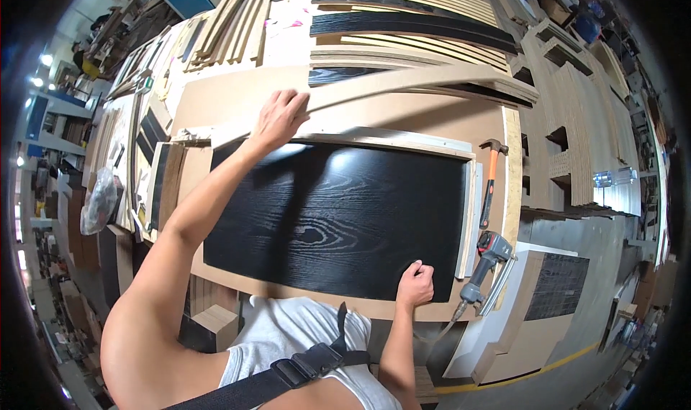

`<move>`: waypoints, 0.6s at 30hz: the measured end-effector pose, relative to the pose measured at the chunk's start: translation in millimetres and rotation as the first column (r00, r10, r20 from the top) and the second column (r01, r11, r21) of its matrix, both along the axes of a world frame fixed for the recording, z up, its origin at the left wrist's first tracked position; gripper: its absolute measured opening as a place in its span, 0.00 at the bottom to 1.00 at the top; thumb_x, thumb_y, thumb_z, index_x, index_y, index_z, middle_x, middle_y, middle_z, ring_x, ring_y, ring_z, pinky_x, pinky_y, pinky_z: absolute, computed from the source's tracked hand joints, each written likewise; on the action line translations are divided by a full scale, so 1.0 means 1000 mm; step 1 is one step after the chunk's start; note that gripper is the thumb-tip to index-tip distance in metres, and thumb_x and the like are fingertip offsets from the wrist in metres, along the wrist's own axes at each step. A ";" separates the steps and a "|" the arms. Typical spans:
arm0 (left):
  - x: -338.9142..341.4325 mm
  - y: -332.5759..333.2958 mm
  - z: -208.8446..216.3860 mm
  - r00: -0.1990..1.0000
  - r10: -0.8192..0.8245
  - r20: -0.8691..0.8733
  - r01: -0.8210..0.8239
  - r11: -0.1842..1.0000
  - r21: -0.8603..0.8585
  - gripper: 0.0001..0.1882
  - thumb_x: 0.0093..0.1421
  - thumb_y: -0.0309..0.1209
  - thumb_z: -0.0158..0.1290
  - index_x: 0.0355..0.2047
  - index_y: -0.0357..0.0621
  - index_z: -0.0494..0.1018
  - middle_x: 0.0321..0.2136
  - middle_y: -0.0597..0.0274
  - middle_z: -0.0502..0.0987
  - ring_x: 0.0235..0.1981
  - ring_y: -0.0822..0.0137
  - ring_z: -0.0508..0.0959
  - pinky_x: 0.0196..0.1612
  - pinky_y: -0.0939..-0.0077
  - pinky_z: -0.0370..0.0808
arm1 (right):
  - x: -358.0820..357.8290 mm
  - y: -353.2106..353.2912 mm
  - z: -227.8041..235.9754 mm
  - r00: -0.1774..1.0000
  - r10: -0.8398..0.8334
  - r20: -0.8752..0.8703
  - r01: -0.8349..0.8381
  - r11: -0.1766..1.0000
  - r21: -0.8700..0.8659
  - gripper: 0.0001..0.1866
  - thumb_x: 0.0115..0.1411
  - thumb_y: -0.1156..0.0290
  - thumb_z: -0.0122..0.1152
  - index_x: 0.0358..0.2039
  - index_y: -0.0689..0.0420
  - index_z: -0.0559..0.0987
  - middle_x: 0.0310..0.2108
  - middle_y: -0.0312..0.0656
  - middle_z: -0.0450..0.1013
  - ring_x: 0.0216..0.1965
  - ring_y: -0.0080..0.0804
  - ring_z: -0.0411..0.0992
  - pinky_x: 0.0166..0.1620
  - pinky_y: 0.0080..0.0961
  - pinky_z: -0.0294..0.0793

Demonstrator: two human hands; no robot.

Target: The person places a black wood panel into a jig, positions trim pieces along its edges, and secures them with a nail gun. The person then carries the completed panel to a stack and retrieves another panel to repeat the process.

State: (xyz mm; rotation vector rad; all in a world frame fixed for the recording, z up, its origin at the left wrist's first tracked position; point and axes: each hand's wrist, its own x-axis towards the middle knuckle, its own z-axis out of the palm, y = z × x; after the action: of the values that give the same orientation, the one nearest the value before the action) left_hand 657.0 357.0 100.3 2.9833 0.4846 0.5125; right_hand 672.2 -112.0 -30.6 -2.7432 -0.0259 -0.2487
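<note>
My left hand [282,116] is closed around one end of a long, pale wooden strip [403,81], which reaches off to the right, raised above the workbench. Below it lies a flat black wood-grain panel [338,215], with light wooden rails [389,141] along its far and right sides. Over the panel's near right corner, my right hand [416,284] is closed in a fist; whatever it may hold is hidden. A claw hammer [491,179] with an orange and black handle rests right of the panel. Nearer me lies a grey nail gun [484,266] with a hose.
Black strips [410,27] and pale slats lie along the bench's far side. More wooden strips [229,25] are piled at the far left. Stacked boards [590,136] stand to the right. A plastic bag [98,201] hangs at the left edge.
</note>
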 end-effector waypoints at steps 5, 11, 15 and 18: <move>-0.144 -0.032 0.005 0.992 -0.070 -0.107 0.045 0.975 -0.217 0.16 0.62 0.32 0.58 0.49 0.41 0.75 0.39 0.47 0.80 0.41 0.46 0.80 0.42 0.55 0.77 | 0.000 0.004 0.006 0.999 0.021 -0.047 -0.020 1.000 0.009 0.16 0.61 0.56 0.61 0.22 0.52 0.72 0.18 0.45 0.74 0.22 0.55 0.74 0.26 0.52 0.69; -0.229 -0.077 -0.003 0.978 -0.058 -0.199 -0.033 0.903 -0.427 0.13 0.65 0.35 0.55 0.41 0.36 0.78 0.32 0.44 0.81 0.34 0.44 0.82 0.38 0.57 0.78 | -0.001 0.000 0.011 0.995 -0.029 -0.090 0.027 0.999 -0.023 0.15 0.61 0.55 0.61 0.25 0.51 0.76 0.21 0.47 0.78 0.26 0.56 0.76 0.31 0.53 0.73; -0.259 -0.078 -0.025 0.920 -0.052 -0.389 -0.159 0.856 -0.492 0.18 0.68 0.41 0.50 0.39 0.37 0.80 0.31 0.41 0.81 0.35 0.42 0.81 0.42 0.51 0.76 | -0.003 -0.009 0.011 0.992 0.019 -0.126 -0.013 0.999 0.043 0.13 0.60 0.57 0.63 0.27 0.52 0.77 0.22 0.46 0.78 0.28 0.55 0.77 0.34 0.51 0.74; -0.264 -0.064 -0.040 0.916 -0.067 -0.396 -0.160 0.843 -0.514 0.22 0.69 0.45 0.46 0.36 0.37 0.79 0.29 0.39 0.80 0.34 0.39 0.80 0.43 0.47 0.74 | -0.002 -0.014 0.011 0.977 0.150 -0.150 -0.129 0.982 0.141 0.09 0.58 0.62 0.65 0.30 0.54 0.80 0.22 0.45 0.77 0.29 0.52 0.77 0.37 0.46 0.75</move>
State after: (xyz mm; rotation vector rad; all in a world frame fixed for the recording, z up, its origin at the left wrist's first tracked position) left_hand 393.2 292.8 60.4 2.5093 0.6110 -0.2269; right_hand 670.1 -126.3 -19.8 -2.6072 -0.1534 0.0093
